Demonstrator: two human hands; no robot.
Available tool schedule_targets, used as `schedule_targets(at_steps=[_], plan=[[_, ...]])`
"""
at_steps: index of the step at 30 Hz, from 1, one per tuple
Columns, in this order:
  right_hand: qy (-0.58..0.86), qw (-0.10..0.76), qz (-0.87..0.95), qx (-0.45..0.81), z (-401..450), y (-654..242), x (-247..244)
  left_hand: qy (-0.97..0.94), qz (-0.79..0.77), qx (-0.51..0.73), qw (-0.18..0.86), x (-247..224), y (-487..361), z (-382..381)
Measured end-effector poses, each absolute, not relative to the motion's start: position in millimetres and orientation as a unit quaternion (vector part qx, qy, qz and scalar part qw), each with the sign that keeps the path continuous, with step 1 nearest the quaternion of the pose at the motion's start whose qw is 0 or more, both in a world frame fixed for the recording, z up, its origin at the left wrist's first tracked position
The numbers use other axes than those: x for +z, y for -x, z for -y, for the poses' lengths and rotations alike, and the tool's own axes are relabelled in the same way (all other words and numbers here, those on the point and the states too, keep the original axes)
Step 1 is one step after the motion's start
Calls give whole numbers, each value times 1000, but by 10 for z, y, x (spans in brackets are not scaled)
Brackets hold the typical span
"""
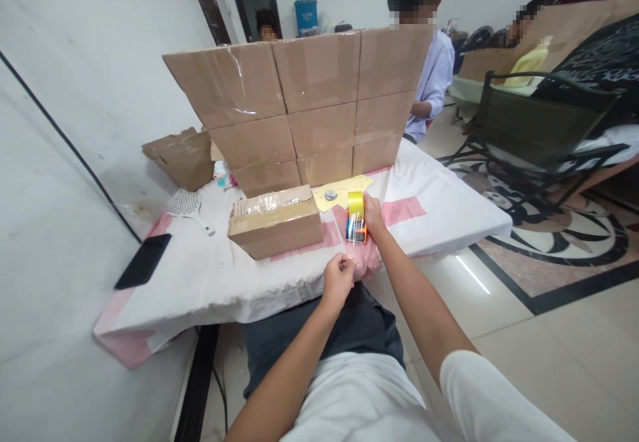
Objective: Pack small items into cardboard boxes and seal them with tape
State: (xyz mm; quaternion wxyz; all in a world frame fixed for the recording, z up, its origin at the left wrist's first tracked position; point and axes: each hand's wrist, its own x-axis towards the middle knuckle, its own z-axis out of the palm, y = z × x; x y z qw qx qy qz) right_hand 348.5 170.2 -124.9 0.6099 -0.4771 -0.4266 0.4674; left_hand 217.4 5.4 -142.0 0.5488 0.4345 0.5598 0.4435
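Observation:
My right hand (373, 213) is wrapped round a tape dispenser (356, 232) with a yellow roll of tape (355, 202), held just above the near part of the table. Below it, at the table's front edge, my left hand (339, 277) is closed in a pinch. A faint clear strip of tape seems to run down from the dispenser to those fingertips. Left of the dispenser sits a closed cardboard box (279, 232), with shiny clear tape along its top. A yellow sheet (344, 192) with a small round silvery item (331, 195) on it lies behind the dispenser.
A tall cardboard panel (322, 119) stands across the table's back. A white slotted scoop (187, 208), a black phone or tablet (144, 260) and an open carton (182, 159) lie at left. People sit or stand beyond; a folding chair (539, 119) is at right.

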Motion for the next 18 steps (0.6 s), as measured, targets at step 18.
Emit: schedule_targets(at_steps=[18], plan=[[445,562,451,532,-1629,-3544,-1127,-457,-557,443,534,-1465,-2148,45]])
